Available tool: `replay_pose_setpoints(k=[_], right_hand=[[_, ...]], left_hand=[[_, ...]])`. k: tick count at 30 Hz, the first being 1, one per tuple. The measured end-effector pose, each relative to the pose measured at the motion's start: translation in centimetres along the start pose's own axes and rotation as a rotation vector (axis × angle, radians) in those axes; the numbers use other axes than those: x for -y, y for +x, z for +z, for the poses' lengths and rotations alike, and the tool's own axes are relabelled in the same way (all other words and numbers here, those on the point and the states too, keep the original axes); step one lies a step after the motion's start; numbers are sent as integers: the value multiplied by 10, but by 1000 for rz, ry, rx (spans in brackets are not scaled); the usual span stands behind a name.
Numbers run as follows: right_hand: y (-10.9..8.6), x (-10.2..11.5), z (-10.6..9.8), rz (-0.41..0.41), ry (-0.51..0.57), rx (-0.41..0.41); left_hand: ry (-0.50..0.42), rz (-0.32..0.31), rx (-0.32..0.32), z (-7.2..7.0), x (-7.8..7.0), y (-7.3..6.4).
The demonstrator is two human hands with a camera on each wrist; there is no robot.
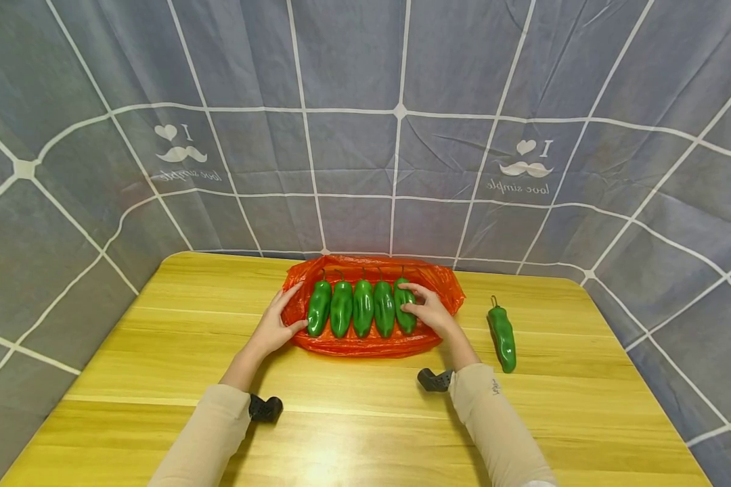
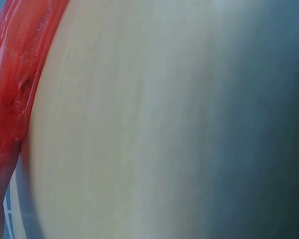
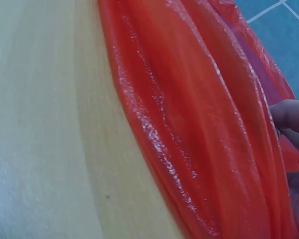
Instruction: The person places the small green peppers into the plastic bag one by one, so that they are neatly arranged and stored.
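Observation:
Several glossy green peppers (image 1: pixel 363 308) lie side by side in a row, stems away from me, on an opened red plastic bag (image 1: pixel 365 348). My left hand (image 1: pixel 274 328) rests at the bag's left side, fingers spread along its edge and thumb touching the leftmost pepper (image 1: pixel 319 308). At the other end, my right hand (image 1: pixel 429 311) holds the rightmost pepper (image 1: pixel 405 318) between thumb and fingers. In the right wrist view, the bag's folded side (image 3: pixel 189 114) hides what the fingers (image 3: pixel 291 117) hold. Only a sliver of the left hand shows in its wrist view.
One more green pepper (image 1: pixel 502 338) lies on the wooden table (image 1: pixel 353 419), right of the bag and beside my right forearm. A grey curtain (image 1: pixel 365 149) with white lines hangs behind the table. Black wrist mounts (image 1: pixel 265 408) sit on both sleeves.

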State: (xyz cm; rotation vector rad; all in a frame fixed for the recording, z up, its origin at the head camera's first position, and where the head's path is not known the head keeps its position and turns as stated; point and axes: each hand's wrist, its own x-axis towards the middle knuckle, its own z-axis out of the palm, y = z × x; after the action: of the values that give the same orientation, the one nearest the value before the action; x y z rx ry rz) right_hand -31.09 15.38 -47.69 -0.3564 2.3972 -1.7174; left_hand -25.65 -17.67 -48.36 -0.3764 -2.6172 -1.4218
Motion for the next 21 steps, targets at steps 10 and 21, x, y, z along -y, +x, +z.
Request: replay_pose_setpoints(k=[10, 21], right_hand=[[-6, 12, 0, 47, -35, 48], [-8, 10, 1, 2, -69, 70]], left_hand=[[-11, -1, 5, 0, 0, 1], [-17, -3, 6, 0, 1, 0]])
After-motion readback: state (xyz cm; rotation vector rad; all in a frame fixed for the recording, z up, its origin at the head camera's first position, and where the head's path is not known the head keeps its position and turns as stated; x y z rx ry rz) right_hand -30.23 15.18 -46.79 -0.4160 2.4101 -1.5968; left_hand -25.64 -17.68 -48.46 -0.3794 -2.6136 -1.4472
